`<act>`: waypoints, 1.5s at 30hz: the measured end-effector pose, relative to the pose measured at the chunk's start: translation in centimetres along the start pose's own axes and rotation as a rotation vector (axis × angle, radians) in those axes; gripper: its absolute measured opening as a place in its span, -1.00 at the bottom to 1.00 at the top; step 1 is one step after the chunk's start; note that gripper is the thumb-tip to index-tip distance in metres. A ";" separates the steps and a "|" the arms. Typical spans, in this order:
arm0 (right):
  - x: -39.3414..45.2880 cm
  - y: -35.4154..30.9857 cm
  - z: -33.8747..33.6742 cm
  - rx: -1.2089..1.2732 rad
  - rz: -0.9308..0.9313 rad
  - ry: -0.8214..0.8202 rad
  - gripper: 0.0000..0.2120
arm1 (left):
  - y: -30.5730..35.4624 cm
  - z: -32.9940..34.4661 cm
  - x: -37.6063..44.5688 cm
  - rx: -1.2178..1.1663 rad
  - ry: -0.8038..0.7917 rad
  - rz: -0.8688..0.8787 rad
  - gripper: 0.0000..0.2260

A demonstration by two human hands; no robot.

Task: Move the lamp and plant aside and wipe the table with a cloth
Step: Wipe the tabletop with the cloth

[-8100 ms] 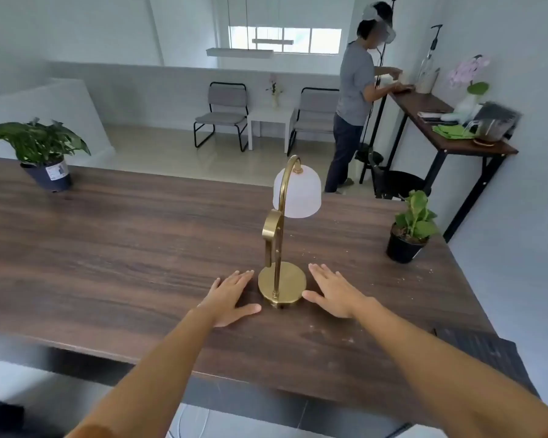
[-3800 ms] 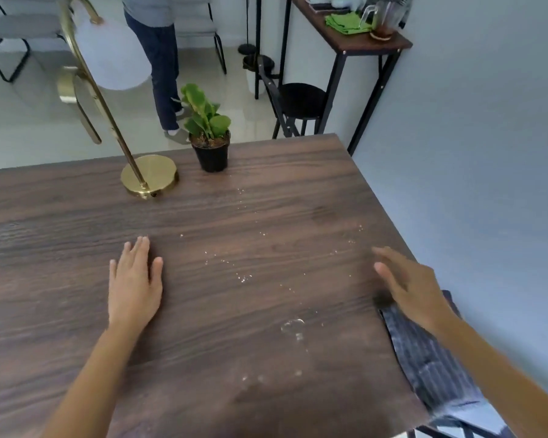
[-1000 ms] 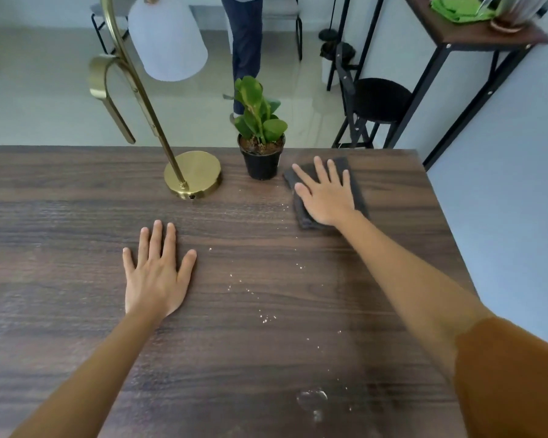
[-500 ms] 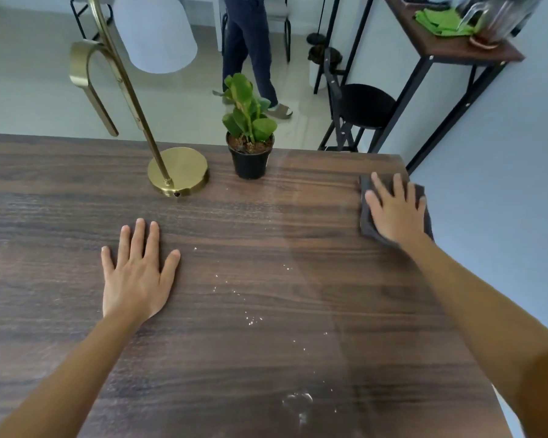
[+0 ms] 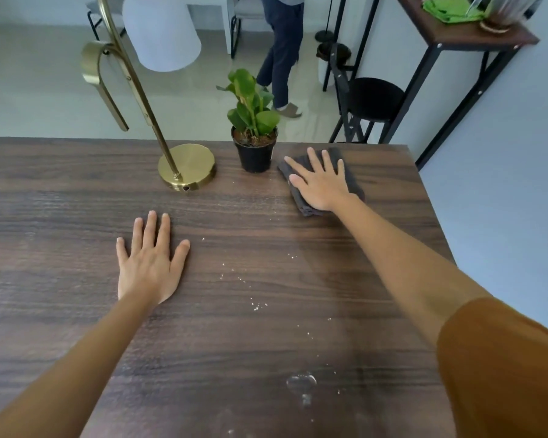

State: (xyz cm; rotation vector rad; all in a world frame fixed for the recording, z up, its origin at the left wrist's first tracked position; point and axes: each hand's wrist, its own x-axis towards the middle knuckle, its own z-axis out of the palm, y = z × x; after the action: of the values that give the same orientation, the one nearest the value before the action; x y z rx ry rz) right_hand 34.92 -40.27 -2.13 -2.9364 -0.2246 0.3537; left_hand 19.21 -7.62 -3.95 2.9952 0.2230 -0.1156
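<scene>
A brass lamp (image 5: 186, 167) with a white shade stands near the far edge of the dark wooden table (image 5: 76, 216). Right beside it is a small green plant (image 5: 254, 134) in a black pot. My right hand (image 5: 321, 181) lies flat, fingers spread, pressing a dark grey folded cloth (image 5: 355, 184) onto the table just right of the pot. My left hand (image 5: 151, 259) rests palm down on the bare wood at centre left, holding nothing. White crumbs (image 5: 258, 305) and a small water spot (image 5: 301, 382) lie on the table between my arms.
Beyond the far edge a person's legs (image 5: 282, 55) stand on the pale floor. A black stool (image 5: 374, 99) and a narrow side table (image 5: 469, 33) with a green cloth stand at the back right. The table's right edge runs close to a grey wall.
My right hand slid the cloth from the far right corner back leftward, ending next to the plant pot. My left hand, the lamp and the plant have stayed in place.
</scene>
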 end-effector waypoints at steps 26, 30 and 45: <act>8.6 -2.4 -0.1 0.032 0.103 0.070 -0.50 | -0.7 0.7 0.4 0.052 -0.001 -0.037 -0.37; 3.3 -1.8 1.0 0.036 0.042 0.048 -0.51 | -0.7 0.5 0.6 0.044 -0.009 -0.035 -0.37; 3.4 13.9 -1.9 0.085 0.321 0.158 -0.47 | -1.1 1.0 0.8 0.047 0.007 -0.046 -0.37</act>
State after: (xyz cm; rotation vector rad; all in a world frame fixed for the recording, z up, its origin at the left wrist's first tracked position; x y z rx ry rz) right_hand 40.41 -53.58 -3.70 -2.8933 0.2790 0.1655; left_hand 19.72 -6.59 -5.14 3.0379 0.2946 -0.1168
